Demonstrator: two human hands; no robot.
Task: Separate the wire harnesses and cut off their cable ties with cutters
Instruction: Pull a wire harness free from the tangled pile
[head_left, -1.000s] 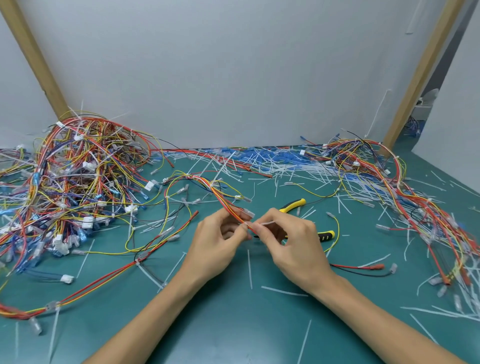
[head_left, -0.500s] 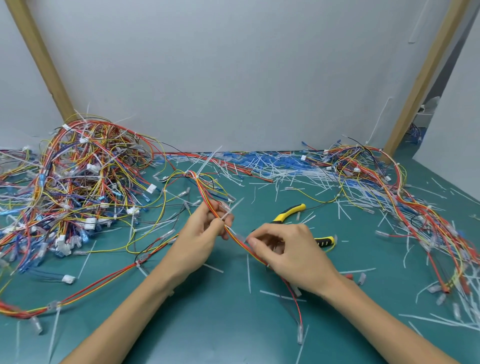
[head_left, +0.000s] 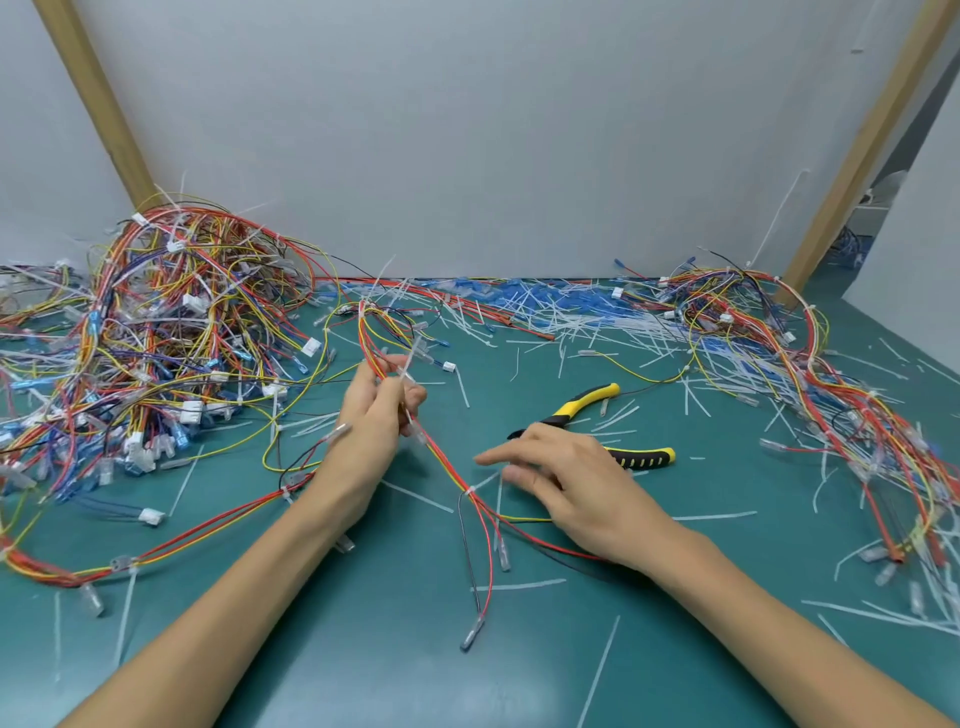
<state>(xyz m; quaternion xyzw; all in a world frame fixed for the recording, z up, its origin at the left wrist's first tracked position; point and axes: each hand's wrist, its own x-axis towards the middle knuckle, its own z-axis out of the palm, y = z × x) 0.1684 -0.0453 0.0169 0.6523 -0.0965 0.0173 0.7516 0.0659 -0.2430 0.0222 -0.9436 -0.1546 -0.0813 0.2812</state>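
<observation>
My left hand (head_left: 376, 415) is closed around a red, yellow and orange wire harness (head_left: 447, 467) and holds it lifted above the green table (head_left: 519, 665). A white cable tie (head_left: 470, 491) binds the harness lower down, where its ends fan out over the table. My right hand (head_left: 566, 483) hovers open just right of that tie, fingers spread, touching nothing I can make out. The yellow-and-black cutters (head_left: 597, 415) lie on the table right behind my right hand, partly hidden by it.
A big tangle of tied harnesses (head_left: 156, 338) fills the left side. Another harness pile (head_left: 831, 374) runs down the right edge. Cut white and blue tie scraps (head_left: 545, 312) litter the back of the table. A grey wall and two wooden posts stand behind.
My left hand has lifted the harness up and away to the left. My right hand has let go of the wires, opened, and moved back toward the cutters.
</observation>
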